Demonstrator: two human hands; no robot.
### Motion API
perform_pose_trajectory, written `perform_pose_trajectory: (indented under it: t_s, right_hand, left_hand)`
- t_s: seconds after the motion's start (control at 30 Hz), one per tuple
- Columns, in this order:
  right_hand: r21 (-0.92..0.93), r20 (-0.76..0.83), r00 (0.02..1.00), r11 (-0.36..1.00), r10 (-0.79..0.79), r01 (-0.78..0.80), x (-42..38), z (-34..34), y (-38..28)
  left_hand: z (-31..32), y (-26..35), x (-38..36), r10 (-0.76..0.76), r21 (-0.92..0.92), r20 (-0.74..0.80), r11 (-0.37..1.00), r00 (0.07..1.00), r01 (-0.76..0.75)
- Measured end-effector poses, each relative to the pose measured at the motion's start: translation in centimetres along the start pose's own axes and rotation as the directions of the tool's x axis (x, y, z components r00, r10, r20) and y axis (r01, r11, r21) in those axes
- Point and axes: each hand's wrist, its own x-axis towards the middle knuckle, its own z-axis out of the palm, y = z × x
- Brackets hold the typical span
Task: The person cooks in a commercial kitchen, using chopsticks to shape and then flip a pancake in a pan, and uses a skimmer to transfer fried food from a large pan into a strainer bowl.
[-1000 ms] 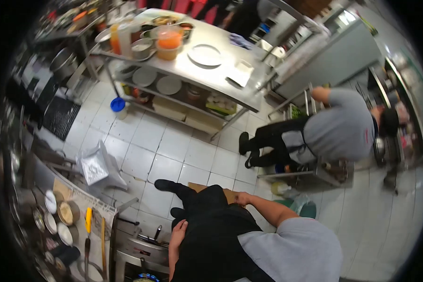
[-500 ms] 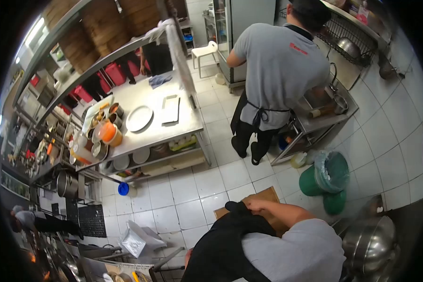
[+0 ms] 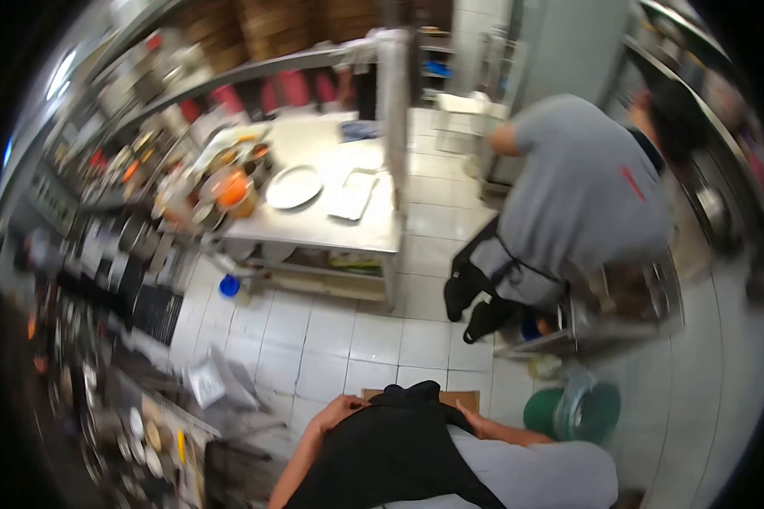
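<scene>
I wear a black apron (image 3: 373,454) over a grey shirt, and its cloth is bunched at the waist. My left hand (image 3: 344,411) is at the apron's left edge, its bent fingers closed on the cloth. At the opposite edge, my right hand (image 3: 469,416) grips the apron's side, with its fingers partly hidden by the black cloth. A piece of brown cardboard (image 3: 465,397) lies on the floor just beyond my waist. Motion blurs much of the view.
A co-worker in a grey shirt (image 3: 569,187) bends at a metal sink stand (image 3: 666,288) ahead right. A green bin (image 3: 598,413) stands by the tiled floor's right side. Ahead left, a steel table (image 3: 314,229) bears a white plate (image 3: 294,187) and several containers.
My left arm has come into view, with its hand at the apron. My right hand has moved from the apron's front to its right side. The view has turned; the co-worker leans further over.
</scene>
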Motion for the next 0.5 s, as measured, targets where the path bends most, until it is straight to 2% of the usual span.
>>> perform_pose_trajectory:
  t_s: [0.03, 0.07, 0.13, 0.2, 0.23, 0.3, 0.33, 0.4, 0.5]
  right_hand:
    - [-0.135, 0.025, 0.994, 0.985, -0.105, 0.108, 2.4, -2.2, 0.2]
    - [-0.235, 0.024, 0.990, 0.962, -0.135, 0.137, -0.1, -0.9, -2.0]
    - [-0.345, 0.009, 0.991, 0.930, -0.130, 0.125, 2.6, -4.0, -3.6]
    - [-0.443, -0.006, 0.994, 0.892, -0.105, 0.092, 3.0, -3.6, -6.4]
    - [-0.495, -0.012, 0.996, 0.866, -0.086, 0.069, 3.3, -2.9, -8.0]
    - [-0.600, -0.025, 0.998, 0.799, -0.063, 0.035, 3.9, -1.4, -10.9]
    - [-0.650, -0.030, 0.998, 0.759, -0.063, 0.029, 4.2, -0.7, -12.3]
    - [-0.736, -0.029, 0.998, 0.677, -0.064, 0.022, 5.2, 1.4, -14.6]
    - [-0.839, -0.007, 0.998, 0.543, -0.063, 0.028, 6.8, 5.6, -17.3]
  left_hand:
    - [0.1, -1.2, 0.8, 0.000, 0.010, 0.003, 1.000, 1.000, 0.000]
    - [0.3, -2.3, 1.2, 0.001, 0.022, 0.015, 1.000, 1.000, -0.002]
    - [0.3, -2.0, 1.5, -0.078, 0.029, 0.092, 0.997, 0.993, 0.075]
    - [0.2, -0.7, 1.1, -0.023, 0.115, 0.048, 0.993, 0.999, 0.018]
    - [0.4, -1.3, 1.1, -0.033, 0.066, -0.025, 0.997, 0.999, 0.035]
    - [0.5, -2.9, 1.8, -0.059, 0.101, 0.043, 0.993, 0.997, 0.054]
    - [1.0, -2.9, 1.6, -0.061, 0.065, -0.012, 0.996, 0.998, 0.062]
    - [1.4, -2.6, 0.7, -0.104, 0.186, -0.098, 0.975, 0.990, 0.121]
    - [1.2, -1.5, -2.6, -0.123, 0.088, -0.187, 0.986, 0.975, 0.142]
